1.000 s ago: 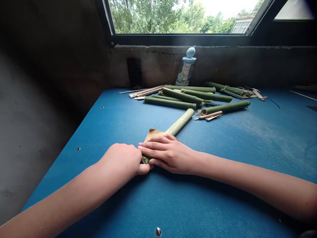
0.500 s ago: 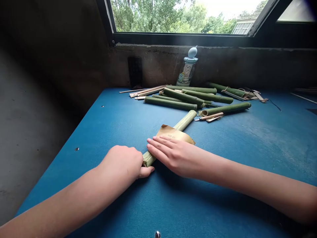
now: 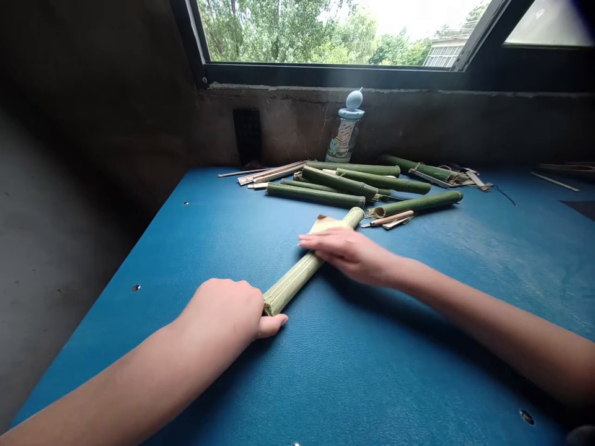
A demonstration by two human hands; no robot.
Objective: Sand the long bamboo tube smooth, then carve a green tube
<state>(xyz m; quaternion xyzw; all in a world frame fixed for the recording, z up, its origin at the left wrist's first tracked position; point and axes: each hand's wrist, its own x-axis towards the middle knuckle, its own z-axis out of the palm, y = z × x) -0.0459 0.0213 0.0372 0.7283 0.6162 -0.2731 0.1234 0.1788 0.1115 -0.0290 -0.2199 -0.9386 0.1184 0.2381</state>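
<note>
Head view: left hand [image 3: 230, 310] clenched around near end of pale-green bamboo tube [image 3: 295, 282], which lies slantwise on blue tabletop [image 3: 372, 371]. Over tube's far half, blurred right hand [image 3: 351, 251] lies across tan paper-like sheet [image 3: 323, 224] (thumb hidden; cannot tell if pinched). Risks: tube could roll if left grip loosens; right hand, overreaching, could catch wooden-handled knife [image 3: 395, 218], blade beside tube's far end.

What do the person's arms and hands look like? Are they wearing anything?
They're ordinary human hands, with no gloves: a left grip and a right grip. The left arm and right arm show no sleeves, watch or bracelet. Rings I can't tell.
</note>
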